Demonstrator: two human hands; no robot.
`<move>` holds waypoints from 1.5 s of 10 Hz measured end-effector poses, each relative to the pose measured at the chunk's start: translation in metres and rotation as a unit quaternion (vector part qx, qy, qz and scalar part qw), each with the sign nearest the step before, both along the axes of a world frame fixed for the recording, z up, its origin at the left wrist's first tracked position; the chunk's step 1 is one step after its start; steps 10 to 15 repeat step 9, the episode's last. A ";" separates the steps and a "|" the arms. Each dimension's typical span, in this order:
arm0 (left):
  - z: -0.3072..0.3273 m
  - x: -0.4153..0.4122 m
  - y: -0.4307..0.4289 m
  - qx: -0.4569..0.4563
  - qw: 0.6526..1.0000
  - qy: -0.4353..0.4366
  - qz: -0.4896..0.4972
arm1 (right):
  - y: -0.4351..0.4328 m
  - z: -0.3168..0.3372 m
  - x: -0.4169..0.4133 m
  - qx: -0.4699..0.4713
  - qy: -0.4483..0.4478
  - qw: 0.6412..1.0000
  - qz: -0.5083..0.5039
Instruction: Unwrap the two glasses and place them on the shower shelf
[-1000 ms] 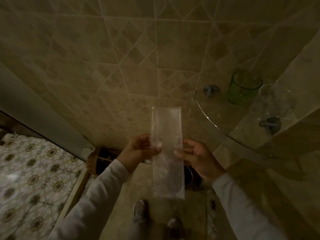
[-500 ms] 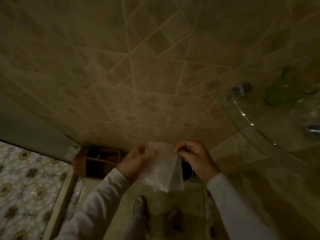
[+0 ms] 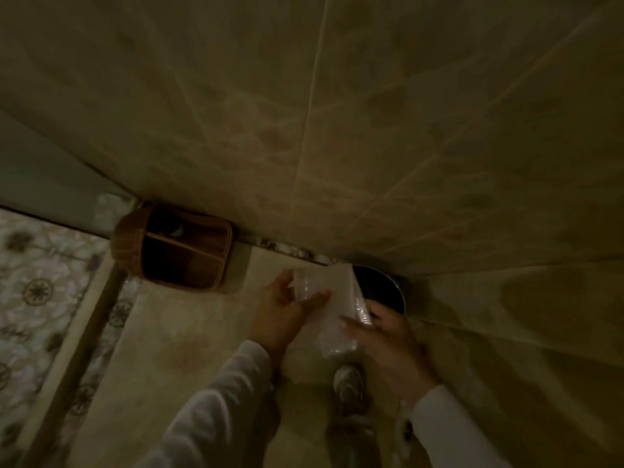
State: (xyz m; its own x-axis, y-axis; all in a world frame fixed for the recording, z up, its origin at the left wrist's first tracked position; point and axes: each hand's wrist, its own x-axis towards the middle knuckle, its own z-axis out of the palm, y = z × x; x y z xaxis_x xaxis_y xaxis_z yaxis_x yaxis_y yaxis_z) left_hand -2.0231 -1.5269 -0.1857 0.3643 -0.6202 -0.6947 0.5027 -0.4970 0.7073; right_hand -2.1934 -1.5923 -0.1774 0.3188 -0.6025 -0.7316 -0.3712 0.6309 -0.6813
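Now the view had tipped lower than half a second before, so the shelf and the green glass had slipped out of frame at the right. The wrap point(image 3: 332, 298) hung folded between both hands above the floor point(image 3: 189, 332), closer to the dark round bin point(image 3: 381, 288). The left grip point(image 3: 287, 305) pinched its upper left edge; the right grip point(image 3: 388, 332) pinched its right side. The basket point(image 3: 182, 251) sat by the wall point(image 3: 337, 130), to their left.
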 end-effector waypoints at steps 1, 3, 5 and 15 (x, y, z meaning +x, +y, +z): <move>-0.078 -0.024 -0.013 0.052 0.998 -0.015 -0.028 | -0.016 -0.084 -0.029 0.020 0.056 0.997 -0.056; -0.236 -0.082 -0.048 0.086 0.935 -0.204 -0.276 | -0.066 -0.247 -0.116 0.043 0.193 0.979 -0.055; -0.334 -0.133 -0.105 0.049 0.878 -0.275 -0.389 | -0.117 -0.383 -0.136 0.073 0.256 0.960 -0.083; -0.377 -0.147 -0.132 0.071 0.812 -0.357 -0.457 | -0.139 -0.439 -0.123 0.020 0.354 0.919 0.172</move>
